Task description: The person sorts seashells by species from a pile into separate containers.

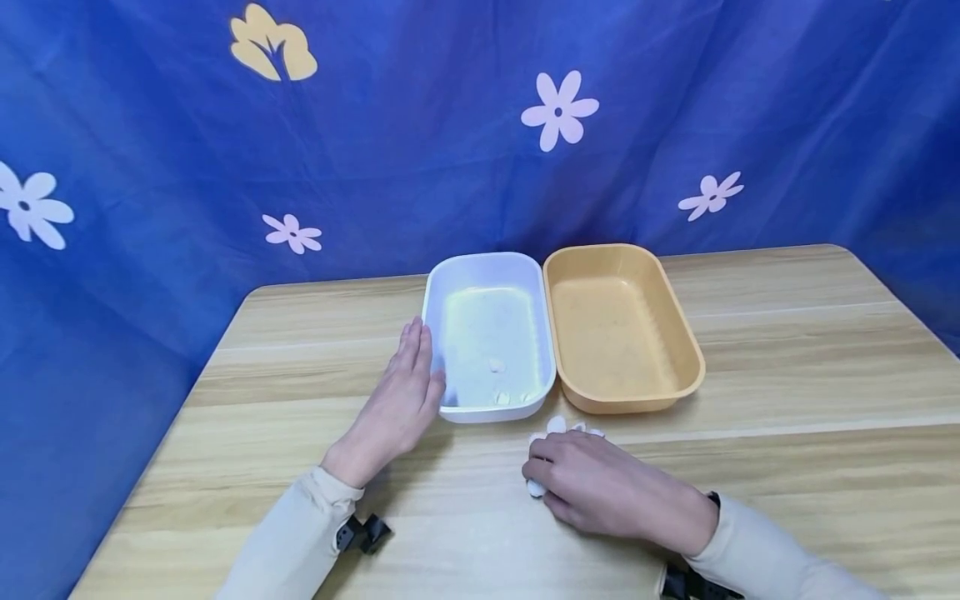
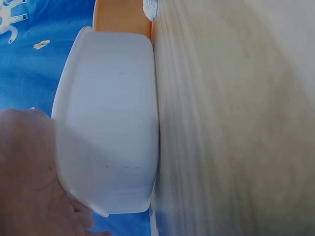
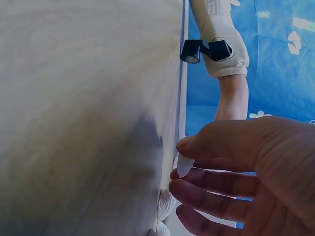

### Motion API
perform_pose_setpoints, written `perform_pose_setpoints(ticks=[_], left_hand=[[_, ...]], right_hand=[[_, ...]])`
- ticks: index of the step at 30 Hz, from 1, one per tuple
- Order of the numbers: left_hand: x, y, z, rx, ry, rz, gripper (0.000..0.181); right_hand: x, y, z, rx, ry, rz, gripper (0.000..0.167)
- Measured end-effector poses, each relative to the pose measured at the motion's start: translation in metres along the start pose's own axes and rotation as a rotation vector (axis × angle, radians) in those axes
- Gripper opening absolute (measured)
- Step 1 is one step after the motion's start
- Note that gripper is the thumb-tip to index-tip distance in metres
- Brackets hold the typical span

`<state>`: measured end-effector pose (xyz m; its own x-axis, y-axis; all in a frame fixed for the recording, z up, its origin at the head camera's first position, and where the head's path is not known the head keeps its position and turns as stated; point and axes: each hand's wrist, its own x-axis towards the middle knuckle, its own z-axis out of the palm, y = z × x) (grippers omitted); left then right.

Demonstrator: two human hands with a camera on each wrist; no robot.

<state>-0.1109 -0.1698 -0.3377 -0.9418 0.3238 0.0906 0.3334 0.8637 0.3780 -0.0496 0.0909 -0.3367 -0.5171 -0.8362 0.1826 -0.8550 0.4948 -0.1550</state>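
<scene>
So the right hand [image 1: 600,486] pinches a white shell-like piece [image 3: 185,165] just nearside and rightward of the white tray [image 1: 491,325], while the left hand [image 1: 395,402] rests straight fingers along its left side.

Head view: forward-down over table [image 1: 457,542]. Wrist views: close, rolled sideways; left faces white tray [image 2: 108,108], right faces left sleeve [image 3: 219,29]. Head shares both.
</scene>
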Motion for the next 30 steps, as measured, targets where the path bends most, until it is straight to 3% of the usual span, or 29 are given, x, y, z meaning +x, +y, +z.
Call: perform_pose_setpoints(ticks=[9,30], left_hand=[[-0.0013,0.0001,0.0011,-0.007,-0.014,-0.013,0.06],[-0.0003,0.002,0.0018,0.0,-0.013,-0.016,0.06]], right_hand=[[-0.0014,0.002,0.0018,-0.001,0.005,-0.01,0.015],[-0.0007,0.0088,-0.0011,-0.018,0.082,-0.077,0.009]])
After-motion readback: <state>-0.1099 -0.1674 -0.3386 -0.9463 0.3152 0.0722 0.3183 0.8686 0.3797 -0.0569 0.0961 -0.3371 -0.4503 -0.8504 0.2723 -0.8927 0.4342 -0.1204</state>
